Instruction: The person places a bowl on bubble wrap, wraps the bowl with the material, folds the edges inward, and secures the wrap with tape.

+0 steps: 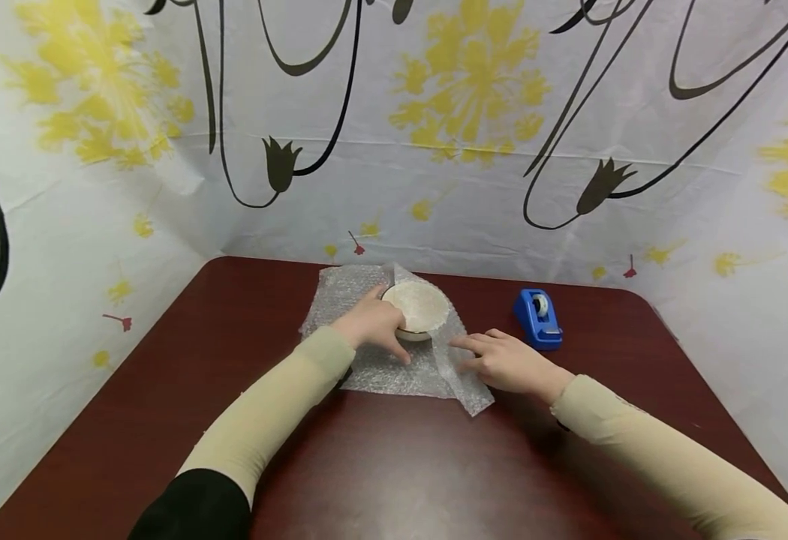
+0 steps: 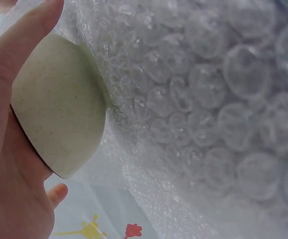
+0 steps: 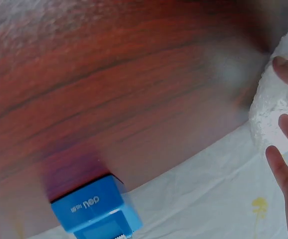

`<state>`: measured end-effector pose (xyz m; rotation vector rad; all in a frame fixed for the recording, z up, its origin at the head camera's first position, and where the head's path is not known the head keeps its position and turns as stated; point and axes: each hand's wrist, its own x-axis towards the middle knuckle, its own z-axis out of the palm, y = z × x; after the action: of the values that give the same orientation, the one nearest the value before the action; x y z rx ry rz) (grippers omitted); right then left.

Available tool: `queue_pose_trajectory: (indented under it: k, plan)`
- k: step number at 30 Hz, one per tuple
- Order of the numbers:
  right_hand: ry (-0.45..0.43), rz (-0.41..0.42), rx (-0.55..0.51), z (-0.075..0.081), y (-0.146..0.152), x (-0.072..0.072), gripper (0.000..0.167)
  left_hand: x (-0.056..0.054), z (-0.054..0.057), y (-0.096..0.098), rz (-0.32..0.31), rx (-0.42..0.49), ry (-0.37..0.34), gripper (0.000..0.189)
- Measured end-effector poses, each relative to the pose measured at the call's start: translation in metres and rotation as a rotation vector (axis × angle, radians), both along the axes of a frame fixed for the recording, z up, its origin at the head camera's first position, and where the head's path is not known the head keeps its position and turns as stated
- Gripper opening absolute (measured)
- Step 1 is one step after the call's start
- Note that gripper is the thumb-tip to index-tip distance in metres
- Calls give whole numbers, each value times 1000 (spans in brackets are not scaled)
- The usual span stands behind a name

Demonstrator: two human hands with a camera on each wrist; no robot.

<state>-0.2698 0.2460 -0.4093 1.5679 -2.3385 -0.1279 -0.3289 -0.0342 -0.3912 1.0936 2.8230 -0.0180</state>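
Note:
A cream speckled bowl with a dark rim stands upright on a sheet of bubble wrap. My left hand holds the bowl at its left side, thumb and forefinger spread along it. The left wrist view shows the bowl's outer wall against the hand, with the bubble wrap close beside it. On the right, a strip of the wrap lies folded against the bowl. My right hand is at that strip with its fingers spread; whether they touch it I cannot tell.
A blue tape dispenser stands on the dark red wooden table, beyond and to the right of my right hand. Patterned white sheeting hangs around the table's back and sides.

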Motion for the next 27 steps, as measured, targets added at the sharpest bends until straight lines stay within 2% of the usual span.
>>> queue_pose_trajectory:
  k: [4,8,17,20,24,27]
  plan:
    - [-76,-2,-77,2,3,-1,16,-1,1,4,-3,-13,-4,44]
    - [-198,-22,-144,9,3,-3,16,-1,2,4,8,-20,-23,44]
    - [-504,-176,-282,23,-3,-7,21,2,6,3,13,3,-39,40]
    - [-533,-183,-340,25,-6,-10,22,2,6,3,9,8,-50,40]
    - [-511,-171,-418,28,-13,-16,19,1,6,3,4,10,-52,40]
    - [-505,-196,-457,29,-19,-21,20,0,5,3,2,2,-46,39]
